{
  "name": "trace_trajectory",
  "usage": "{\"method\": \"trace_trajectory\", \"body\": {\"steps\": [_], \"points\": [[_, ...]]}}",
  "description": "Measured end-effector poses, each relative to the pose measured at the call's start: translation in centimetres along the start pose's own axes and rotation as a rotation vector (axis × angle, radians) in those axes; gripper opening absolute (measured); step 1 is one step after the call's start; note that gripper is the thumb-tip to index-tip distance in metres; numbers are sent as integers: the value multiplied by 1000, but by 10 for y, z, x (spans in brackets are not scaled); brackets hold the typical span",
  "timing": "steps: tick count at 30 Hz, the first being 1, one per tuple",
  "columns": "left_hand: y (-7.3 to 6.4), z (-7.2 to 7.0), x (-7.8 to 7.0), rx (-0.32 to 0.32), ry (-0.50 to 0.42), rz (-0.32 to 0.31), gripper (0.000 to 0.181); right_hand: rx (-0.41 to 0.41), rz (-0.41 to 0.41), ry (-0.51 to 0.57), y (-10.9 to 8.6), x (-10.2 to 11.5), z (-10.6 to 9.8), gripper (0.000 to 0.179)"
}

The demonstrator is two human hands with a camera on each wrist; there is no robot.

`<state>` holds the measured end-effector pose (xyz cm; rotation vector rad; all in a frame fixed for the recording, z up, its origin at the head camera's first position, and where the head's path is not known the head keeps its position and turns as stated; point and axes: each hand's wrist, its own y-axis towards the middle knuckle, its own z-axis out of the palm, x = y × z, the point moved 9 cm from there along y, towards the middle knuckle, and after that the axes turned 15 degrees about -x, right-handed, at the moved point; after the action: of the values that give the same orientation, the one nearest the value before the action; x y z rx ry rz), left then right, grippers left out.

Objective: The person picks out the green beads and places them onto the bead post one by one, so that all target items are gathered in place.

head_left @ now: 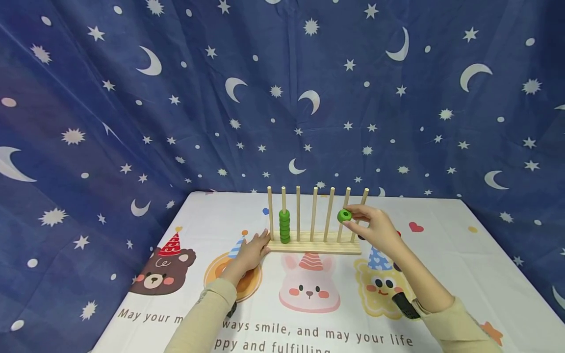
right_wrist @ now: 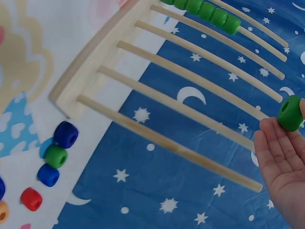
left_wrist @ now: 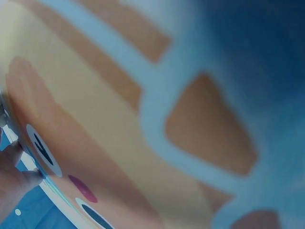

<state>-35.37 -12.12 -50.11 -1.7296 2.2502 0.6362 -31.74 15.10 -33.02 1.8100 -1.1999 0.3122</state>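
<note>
A wooden rack [head_left: 315, 249] with several upright pegs stands on the table, a stack of green beads [head_left: 284, 226] on its second peg from the left. My right hand [head_left: 377, 228] pinches a loose green bead [head_left: 342, 218] between thumb and fingertips, in front of the pegs at the right end. In the right wrist view that bead [right_wrist: 289, 117] is beside the peg tips, its hole visible. My left hand [head_left: 252, 252] rests at the rack's left end, fingers extended and touching the base. Only some of its fingers [left_wrist: 13, 151] show in the left wrist view.
Loose beads lie on the table past the rack's right end: blue [right_wrist: 66, 134], green [right_wrist: 56, 156] and red [right_wrist: 31, 199] among them. My right forearm hides most of these from the head view. A printed white cloth [head_left: 450, 255] covers the table; a blue starry curtain [head_left: 282, 73] hangs behind.
</note>
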Motion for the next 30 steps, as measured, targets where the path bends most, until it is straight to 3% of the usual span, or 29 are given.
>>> {"method": "trace_trajectory", "body": {"steps": [8,12,18,30], "points": [[4,5,9,-36,-60,42,57,38,1,50,16,20,11,36],[2,1,4,-13,-33,9,54,47,-18,66,22,32,14,37],[0,0,-2,-7,30,16,52,77,-63,85,30,48,24,36],[2,1,0,-10,44,30,53,109,-129,93,45,70,48,36]]}}
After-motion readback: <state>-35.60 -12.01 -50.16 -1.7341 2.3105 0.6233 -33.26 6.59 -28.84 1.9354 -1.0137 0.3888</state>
